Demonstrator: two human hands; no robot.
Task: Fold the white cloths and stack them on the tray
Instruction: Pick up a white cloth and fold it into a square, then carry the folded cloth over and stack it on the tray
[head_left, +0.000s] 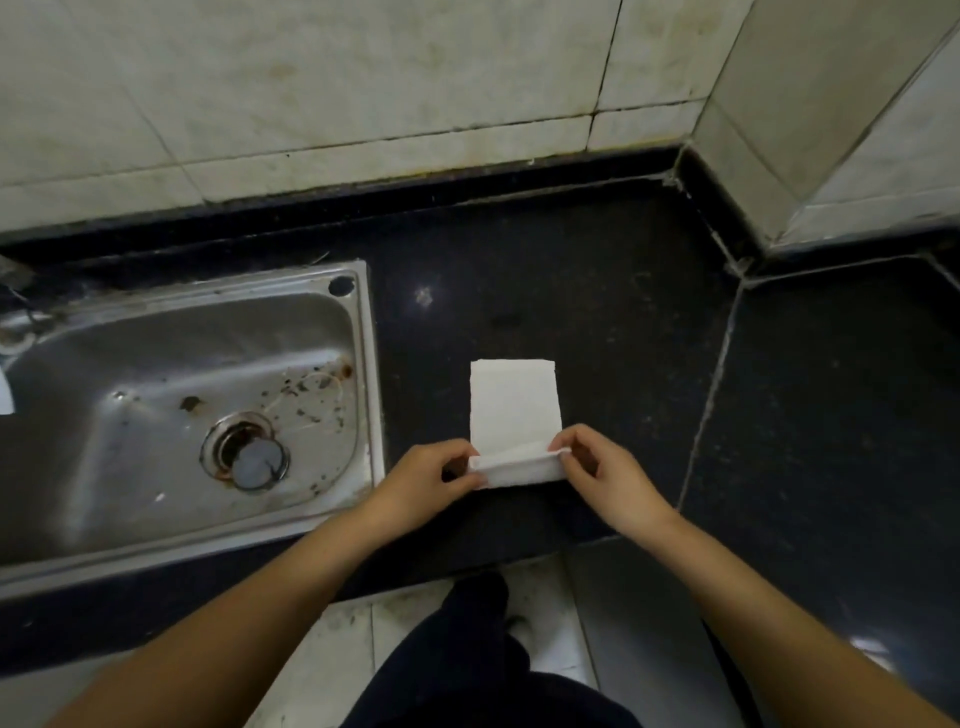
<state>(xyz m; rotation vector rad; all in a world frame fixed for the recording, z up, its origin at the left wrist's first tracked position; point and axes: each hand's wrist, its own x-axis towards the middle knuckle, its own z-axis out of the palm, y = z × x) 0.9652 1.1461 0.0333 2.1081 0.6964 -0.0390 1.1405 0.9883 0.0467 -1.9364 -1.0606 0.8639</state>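
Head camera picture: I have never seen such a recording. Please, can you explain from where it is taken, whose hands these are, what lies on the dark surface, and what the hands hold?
There is no machine here. A person wears one wide-angle camera on the head, so you look forward and down along the person's own bare arms.

The dark surface is a black countertop in a corner of tiled walls. A steel sink is set into it on the left, with a drain plug at the bottom.

On the countertop lies one white cloth, already a narrow rectangle. The left hand and the right hand each pinch a near corner of it with their fingers, lifting the near edge, it seems to fold it away from the person.

No tray shows in this picture.
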